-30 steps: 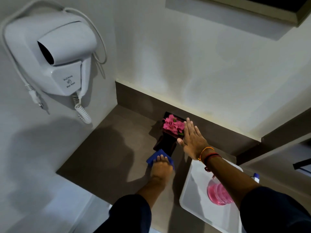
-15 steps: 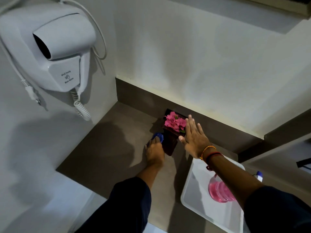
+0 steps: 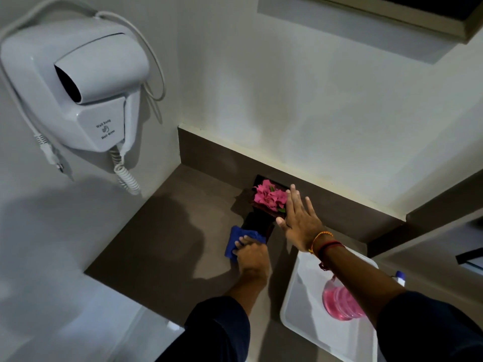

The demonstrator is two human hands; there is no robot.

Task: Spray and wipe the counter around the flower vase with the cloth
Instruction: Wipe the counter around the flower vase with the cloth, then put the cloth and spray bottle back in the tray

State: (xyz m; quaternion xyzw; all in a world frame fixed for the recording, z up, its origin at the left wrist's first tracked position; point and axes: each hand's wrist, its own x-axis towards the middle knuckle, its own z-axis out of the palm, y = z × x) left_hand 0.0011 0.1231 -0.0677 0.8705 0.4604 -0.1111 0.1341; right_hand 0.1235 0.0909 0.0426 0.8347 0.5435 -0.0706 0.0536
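A dark square vase (image 3: 257, 222) with pink flowers (image 3: 269, 195) stands on the grey-brown counter (image 3: 170, 231) near the back ledge. My left hand (image 3: 252, 257) presses a blue cloth (image 3: 235, 241) on the counter at the vase's near left foot. My right hand (image 3: 300, 220) lies flat with fingers spread against the vase's right side, touching the flowers' edge. A spray bottle with pink liquid (image 3: 339, 304) stands partly hidden under my right forearm, its white and blue head (image 3: 400, 276) showing beyond the arm.
A white tray (image 3: 308, 317) sits on the counter at the right and bears the spray bottle. A white wall hair dryer (image 3: 78, 87) with a coiled cord (image 3: 125, 176) hangs on the left wall above the counter. A grey ledge (image 3: 326, 202) runs along the back.
My left hand has drawn the blue cloth back toward me from beside the vase's left side to its near left foot. My right hand stays against the vase.
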